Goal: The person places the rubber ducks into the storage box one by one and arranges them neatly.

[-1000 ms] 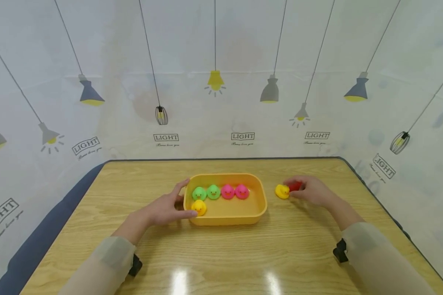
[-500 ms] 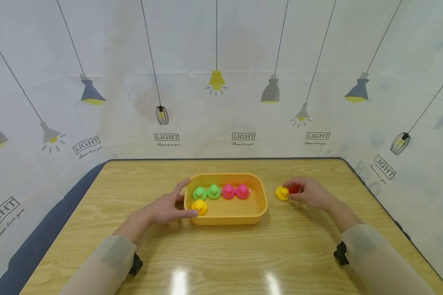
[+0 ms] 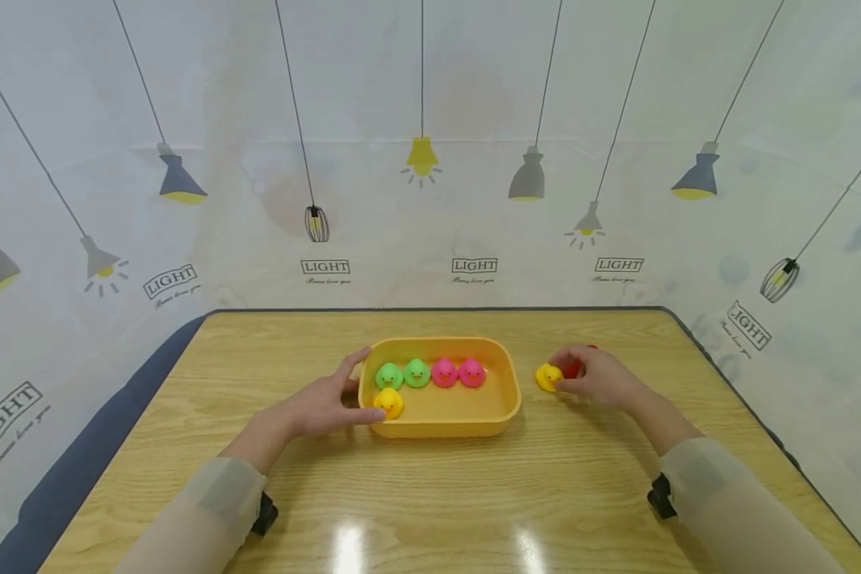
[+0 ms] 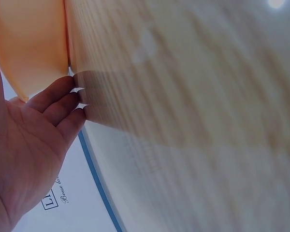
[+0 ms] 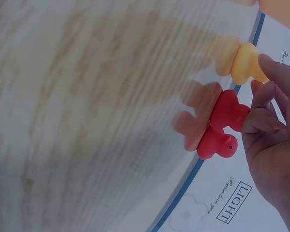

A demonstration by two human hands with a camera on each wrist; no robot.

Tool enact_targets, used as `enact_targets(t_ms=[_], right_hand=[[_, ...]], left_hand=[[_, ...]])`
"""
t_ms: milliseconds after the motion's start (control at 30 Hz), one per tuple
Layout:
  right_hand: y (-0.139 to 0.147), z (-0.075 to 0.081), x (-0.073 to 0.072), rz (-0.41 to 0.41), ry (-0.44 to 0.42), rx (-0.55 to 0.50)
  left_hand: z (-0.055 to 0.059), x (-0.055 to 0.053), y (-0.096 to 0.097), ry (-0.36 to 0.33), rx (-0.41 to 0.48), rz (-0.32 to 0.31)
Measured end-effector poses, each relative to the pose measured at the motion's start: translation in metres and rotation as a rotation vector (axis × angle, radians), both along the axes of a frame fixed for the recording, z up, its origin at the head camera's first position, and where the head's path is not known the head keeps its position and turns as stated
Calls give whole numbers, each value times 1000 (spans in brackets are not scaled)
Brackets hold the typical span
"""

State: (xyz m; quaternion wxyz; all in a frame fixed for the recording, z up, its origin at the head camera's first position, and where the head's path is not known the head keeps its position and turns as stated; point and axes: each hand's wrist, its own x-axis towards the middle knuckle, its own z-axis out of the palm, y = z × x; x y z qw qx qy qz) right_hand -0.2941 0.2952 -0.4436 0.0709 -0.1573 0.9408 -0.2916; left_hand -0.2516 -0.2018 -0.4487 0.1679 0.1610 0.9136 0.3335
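In the head view, my left hand [image 3: 323,406] holds the left end of a yellow-orange tray [image 3: 438,429], its thumb over the front rim and its index finger at the back corner. Two green rubber ducks [image 3: 417,373], two pink ducks [image 3: 444,372] and one yellow duck [image 3: 390,402] sit inside. Right of the tray, my right hand [image 3: 603,379] pinches another yellow rubber duck [image 3: 548,377] by thumb and index finger; it appears to stand on the table. Two red ducks [image 5: 225,110] stand under my right hand, mostly hidden in the head view.
The wooden table [image 3: 430,486] has a dark edge along its back and sides. A pale curtain [image 3: 466,215] printed with hanging lamps surrounds it. Black wrist bands [image 3: 662,496] show at both sleeves.
My right hand has shifted slightly left and toward me, and the yellow duck has turned a little to face forward. More red shows behind that hand. My left hand and the tray stay put.
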Motion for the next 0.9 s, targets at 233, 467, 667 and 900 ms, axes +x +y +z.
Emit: enact_targets(t_ms=[233, 467, 667, 900], right_hand=[[-3, -1, 1, -19, -1, 13], [-4, -2, 4, -26, 5, -24], [-6, 3, 10, -37, 73, -72], [-21, 22, 24, -3, 148, -178]], left_hand=[[0, 0, 1, -3, -5, 3], [-2, 0, 0, 2, -6, 4], [-2, -1, 0, 0, -4, 3], [-2, -1, 1, -4, -1, 4]])
